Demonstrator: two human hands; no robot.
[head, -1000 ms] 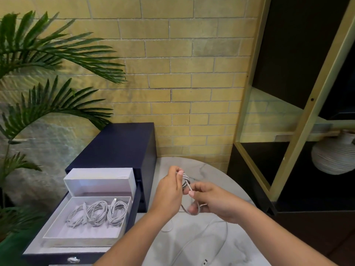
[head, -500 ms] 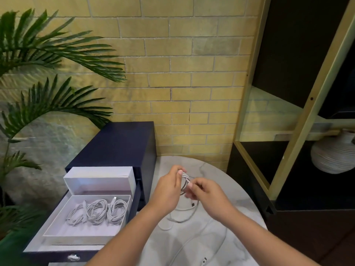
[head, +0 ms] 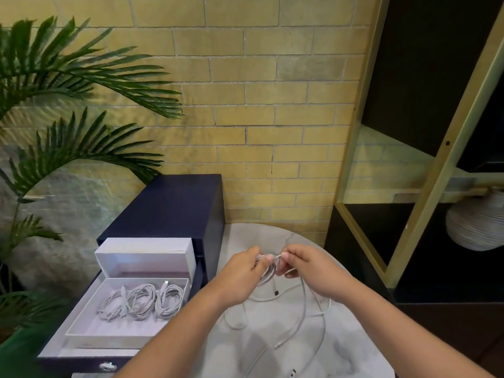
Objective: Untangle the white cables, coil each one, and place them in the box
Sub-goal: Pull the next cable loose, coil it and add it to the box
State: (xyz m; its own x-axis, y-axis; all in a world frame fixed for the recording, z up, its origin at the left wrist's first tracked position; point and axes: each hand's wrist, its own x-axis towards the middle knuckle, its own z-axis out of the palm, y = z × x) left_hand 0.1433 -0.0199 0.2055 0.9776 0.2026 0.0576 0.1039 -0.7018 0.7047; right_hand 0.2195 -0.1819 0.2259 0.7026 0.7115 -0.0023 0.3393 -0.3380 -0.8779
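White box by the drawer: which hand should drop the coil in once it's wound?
Probably the left. The white box lies on the left side, nearer the left hand, whose fingers pinch the coil. The right hand pinches the loose cable.

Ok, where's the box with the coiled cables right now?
Head view, lower left: the white box sits in the open drawer of the dark blue cabinet, left of the left hand and the marble table, holding three coiled cables.
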